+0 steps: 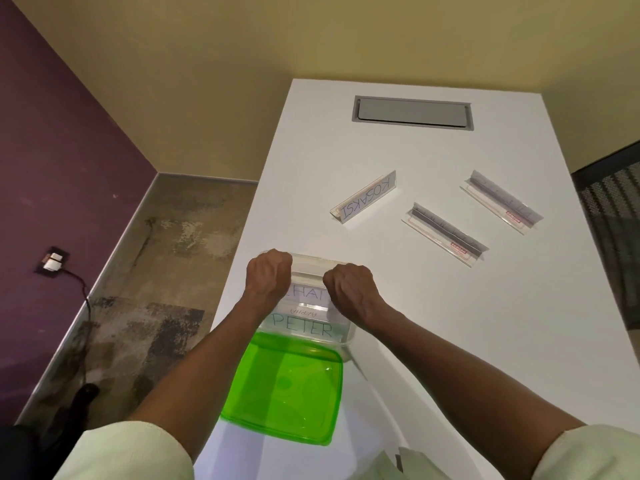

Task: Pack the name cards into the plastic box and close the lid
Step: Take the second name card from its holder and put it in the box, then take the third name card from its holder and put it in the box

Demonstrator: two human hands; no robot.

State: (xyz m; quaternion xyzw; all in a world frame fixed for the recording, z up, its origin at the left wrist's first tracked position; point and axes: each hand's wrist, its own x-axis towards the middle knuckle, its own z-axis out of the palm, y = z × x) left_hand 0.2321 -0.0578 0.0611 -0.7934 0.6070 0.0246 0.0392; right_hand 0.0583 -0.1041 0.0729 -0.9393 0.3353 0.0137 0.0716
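A clear plastic box sits on the white table, close to its left edge. Inside lie name cards, one reading PETER and a smaller one behind it. My left hand and my right hand are both curled over the far half of the box. They hold the two ends of a card starting CHAI; the fingertips are hidden. The green lid lies flat just in front of the box. Three more name cards lie farther out: KOSAKSI and two turned face away.
A grey cable hatch is set into the far end of the table. The table's left edge runs right beside the box, with floor below. A wall socket with a cable is on the purple wall at left.
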